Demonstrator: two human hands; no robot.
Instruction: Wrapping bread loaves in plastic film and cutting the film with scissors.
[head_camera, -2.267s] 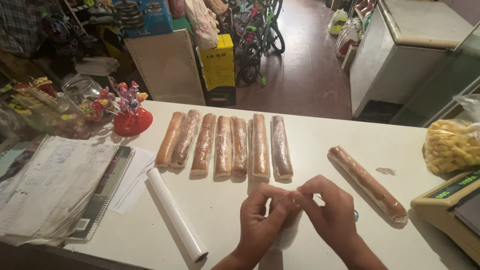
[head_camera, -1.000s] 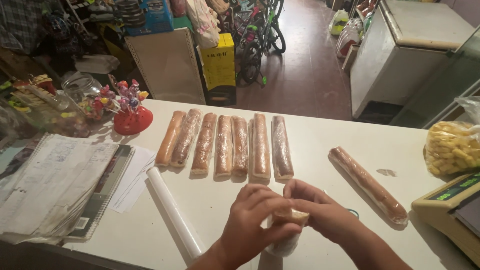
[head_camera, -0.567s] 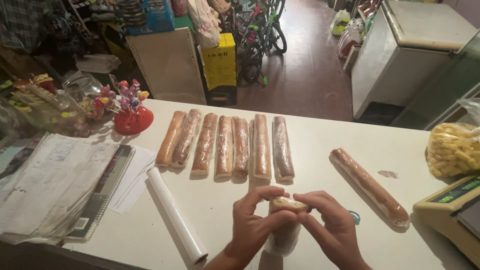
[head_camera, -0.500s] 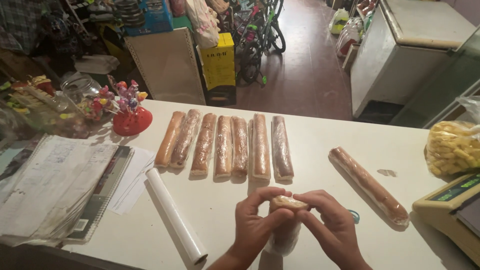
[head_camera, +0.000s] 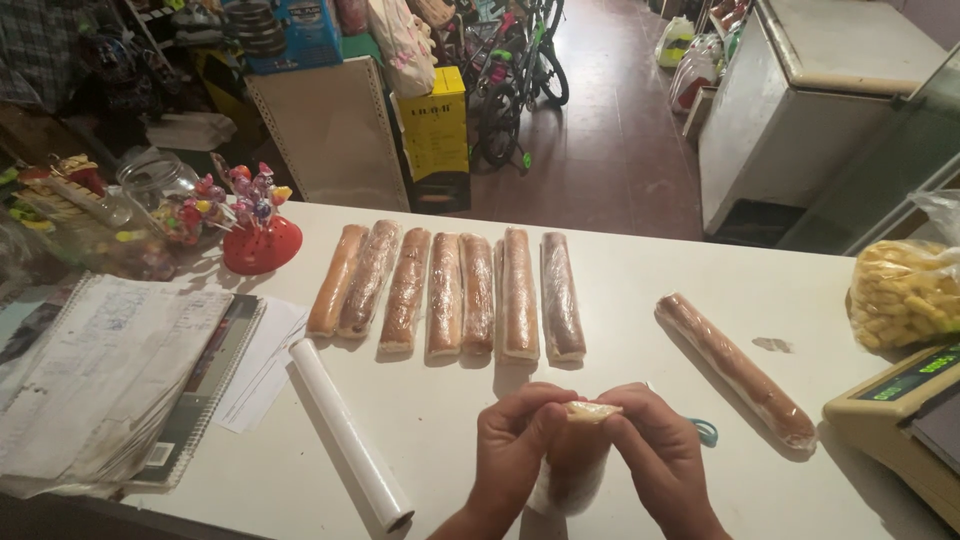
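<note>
Both my hands hold one long bread roll (head_camera: 575, 462) wrapped in clear film, standing on end near the counter's front edge. My left hand (head_camera: 510, 450) grips its left side and my right hand (head_camera: 655, 455) its right side, fingertips pinching the film at the top end. A row of several film-wrapped rolls (head_camera: 450, 290) lies side by side farther back on the white counter (head_camera: 640, 290). One more wrapped roll (head_camera: 735, 365) lies slanted to the right. A white roll of cling film (head_camera: 345, 432) lies to my left.
A notebook with papers (head_camera: 110, 375) lies at the left, a red lollipop stand (head_camera: 258, 235) behind it. A scale (head_camera: 905, 420) and a bag of yellow snacks (head_camera: 900, 290) sit at the right. A small blue band (head_camera: 705, 430) lies by my right hand.
The roll between my hands has come upright, and my fingers have shifted to its top end, pinching the film there. The rolls on the counter have not moved.
</note>
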